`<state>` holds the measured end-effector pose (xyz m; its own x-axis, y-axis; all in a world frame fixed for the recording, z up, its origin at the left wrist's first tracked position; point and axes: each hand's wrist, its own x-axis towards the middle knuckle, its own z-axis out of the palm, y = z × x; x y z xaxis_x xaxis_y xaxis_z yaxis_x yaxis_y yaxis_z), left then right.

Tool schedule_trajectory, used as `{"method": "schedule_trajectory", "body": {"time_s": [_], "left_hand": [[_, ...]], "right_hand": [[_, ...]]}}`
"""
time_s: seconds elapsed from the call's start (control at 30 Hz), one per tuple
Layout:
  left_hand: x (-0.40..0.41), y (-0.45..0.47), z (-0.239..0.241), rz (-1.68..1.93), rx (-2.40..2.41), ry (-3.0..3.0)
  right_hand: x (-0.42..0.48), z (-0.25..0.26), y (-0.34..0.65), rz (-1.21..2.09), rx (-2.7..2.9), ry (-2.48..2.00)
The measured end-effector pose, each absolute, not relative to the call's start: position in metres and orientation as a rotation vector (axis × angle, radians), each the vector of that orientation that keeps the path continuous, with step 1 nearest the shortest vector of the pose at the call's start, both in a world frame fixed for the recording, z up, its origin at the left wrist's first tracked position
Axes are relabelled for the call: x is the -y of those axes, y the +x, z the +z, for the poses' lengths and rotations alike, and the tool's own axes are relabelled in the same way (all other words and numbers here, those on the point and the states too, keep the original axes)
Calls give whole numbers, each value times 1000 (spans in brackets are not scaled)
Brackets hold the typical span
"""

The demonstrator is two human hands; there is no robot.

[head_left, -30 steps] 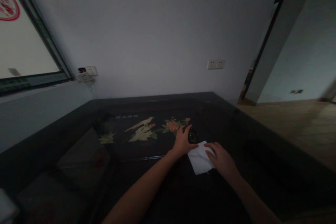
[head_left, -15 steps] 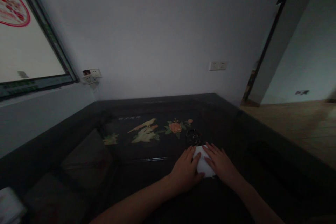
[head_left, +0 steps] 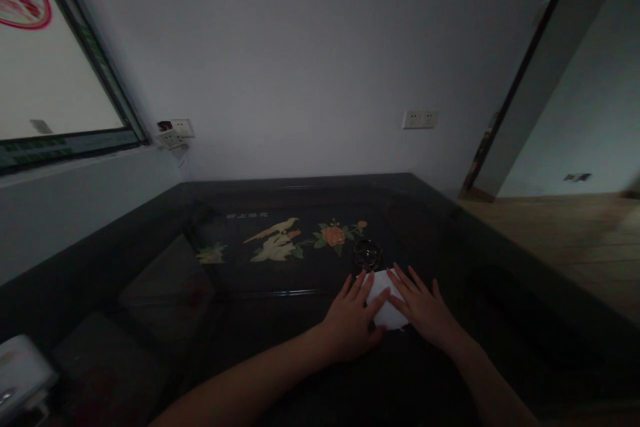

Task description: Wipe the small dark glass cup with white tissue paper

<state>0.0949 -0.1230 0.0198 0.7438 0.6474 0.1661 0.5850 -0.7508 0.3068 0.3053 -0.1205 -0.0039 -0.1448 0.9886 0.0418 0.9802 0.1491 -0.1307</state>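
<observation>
A small piece of white paper (head_left: 388, 315) lies on the dark glossy table (head_left: 280, 373). My left hand (head_left: 353, 317) rests on its left side, fingers spread and pointing away from me. From the right, my right hand (head_left: 425, 307) presses on the paper with its fingers stretched out and apart. The two thumbs come close together over the middle of the sheet. Just beyond the fingertips stands a dark, round glass ashtray-like dish (head_left: 367, 255). Parts of the paper's left and right edges are hidden under my fingers.
A bird-and-flower picture (head_left: 275, 243) decorates the tabletop beyond my hands. At the lower left is a white object (head_left: 23, 370), partly cut off. Wall sockets (head_left: 420, 120) sit on the wall behind the table. A window (head_left: 60, 93) is at left, wooden floor (head_left: 550, 233) at right.
My fingers have spread wider on the paper, most clearly those of the right hand. The paper stays beneath both hands. The view has shifted slightly.
</observation>
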Motion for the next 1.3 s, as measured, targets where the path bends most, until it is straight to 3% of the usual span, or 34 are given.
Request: {"method": "schedule_trajectory", "body": {"time_s": [0.2, 0.47, 0.57, 0.8, 1.03, 1.3], "left_hand": [[119, 99, 12, 324, -757, 2752], [116, 97, 11, 370, -718, 2640], [114, 94, 31, 542, -713, 2426], [117, 64, 81, 1096, -737, 1675], [113, 39, 78, 1057, -816, 1564], [94, 22, 52, 962, -870, 1698]], "right_hand": [[121, -3, 312, 77, 2349, -1923], [118, 1, 324, 267, 2331, -1892], [117, 17, 325, 342, 2075, -1842], [129, 87, 249, 733, 1709, -1135], [103, 86, 156, 1038, 1882, -854], [96, 68, 139, 1252, 2052, -720]]}}
